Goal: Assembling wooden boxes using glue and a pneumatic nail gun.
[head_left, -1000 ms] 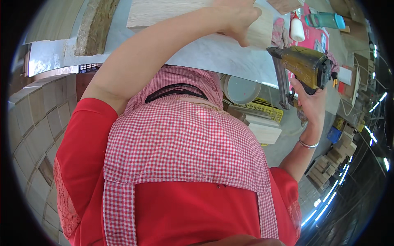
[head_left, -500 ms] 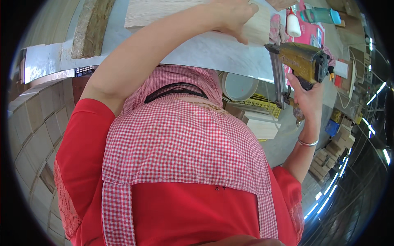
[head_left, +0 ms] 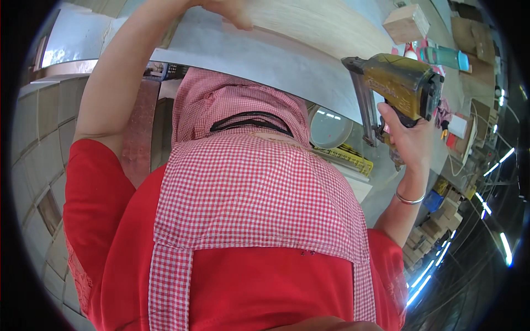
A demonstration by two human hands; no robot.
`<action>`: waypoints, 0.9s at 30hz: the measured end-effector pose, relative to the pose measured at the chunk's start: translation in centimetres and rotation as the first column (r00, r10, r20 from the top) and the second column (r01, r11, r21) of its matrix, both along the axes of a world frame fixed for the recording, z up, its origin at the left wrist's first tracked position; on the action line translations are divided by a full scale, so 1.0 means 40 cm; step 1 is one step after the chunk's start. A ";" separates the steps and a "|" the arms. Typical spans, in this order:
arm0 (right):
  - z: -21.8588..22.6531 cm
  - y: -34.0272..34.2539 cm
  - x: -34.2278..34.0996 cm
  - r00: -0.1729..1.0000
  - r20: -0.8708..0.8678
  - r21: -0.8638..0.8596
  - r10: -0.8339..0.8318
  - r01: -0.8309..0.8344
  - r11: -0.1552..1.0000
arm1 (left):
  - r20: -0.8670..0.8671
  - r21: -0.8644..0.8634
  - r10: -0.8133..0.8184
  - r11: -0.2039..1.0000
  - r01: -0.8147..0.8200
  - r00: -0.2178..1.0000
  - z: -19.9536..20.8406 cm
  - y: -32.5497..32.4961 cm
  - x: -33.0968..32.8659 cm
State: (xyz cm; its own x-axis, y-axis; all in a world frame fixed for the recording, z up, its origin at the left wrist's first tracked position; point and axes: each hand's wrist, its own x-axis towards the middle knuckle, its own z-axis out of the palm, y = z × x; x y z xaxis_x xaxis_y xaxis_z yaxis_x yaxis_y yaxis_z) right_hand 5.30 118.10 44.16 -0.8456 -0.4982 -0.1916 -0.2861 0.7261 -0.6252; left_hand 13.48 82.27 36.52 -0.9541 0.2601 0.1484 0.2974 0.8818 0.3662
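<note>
Yellow-black nail gun (head_left: 398, 83): up in your right hand (head_left: 411, 135), which is wrapped round its handle; nose just beside the pale wooden board (head_left: 303, 21), contact unclear. Board's on the grey worktable (head_left: 265, 58). Your left hand (head_left: 231, 10) is at its left part, cropped by the view's top; can't tell if it's grasping. Farther out: wood block (head_left: 406, 25), teal bottle (head_left: 441, 57).

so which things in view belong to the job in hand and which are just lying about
Seemingly in use:
- nail gun, held in the right hand
- board, by the left hand
- table, under the board

Probably just lying about:
- bottle
- basin
- yellow crate
</note>
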 end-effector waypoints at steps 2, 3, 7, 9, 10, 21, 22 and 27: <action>0.009 -0.008 -0.005 0.998 0.063 0.006 0.001 -0.001 1.000 | 0.161 -0.150 0.142 0.982 -0.119 0.977 -0.003 0.007 -0.003; 0.011 -0.014 -0.005 0.995 0.098 0.007 0.001 -0.002 1.000 | 0.022 0.000 0.041 0.999 -0.041 0.999 -0.019 0.003 0.001; 0.001 -0.018 -0.008 0.997 0.046 0.009 0.055 -0.056 0.998 | -0.188 0.155 -0.040 0.985 0.070 0.981 -0.064 -0.015 0.005; 0.005 -0.025 -0.005 0.997 0.071 0.031 0.021 -0.023 0.999 | 0.008 -0.079 0.088 0.993 -0.087 0.996 -0.010 0.013 0.002; 0.008 -0.027 0.000 0.995 0.094 0.047 -0.017 0.013 0.999 | 0.008 -0.075 0.086 0.994 -0.085 0.996 -0.003 0.017 0.000; -0.004 -0.040 0.030 1.000 0.018 0.081 -0.016 0.014 0.997 | -0.063 0.005 0.090 0.996 -0.090 0.994 -0.030 -0.003 0.016; -0.001 -0.045 0.033 1.000 -0.010 0.066 0.018 -0.017 0.998 | -0.065 0.001 0.094 0.996 -0.094 0.993 -0.031 -0.010 0.020; 0.004 -0.040 0.037 0.991 -0.126 -0.013 0.032 -0.034 0.999 | 0.100 -0.031 0.084 0.996 -0.082 0.991 0.015 -0.005 0.035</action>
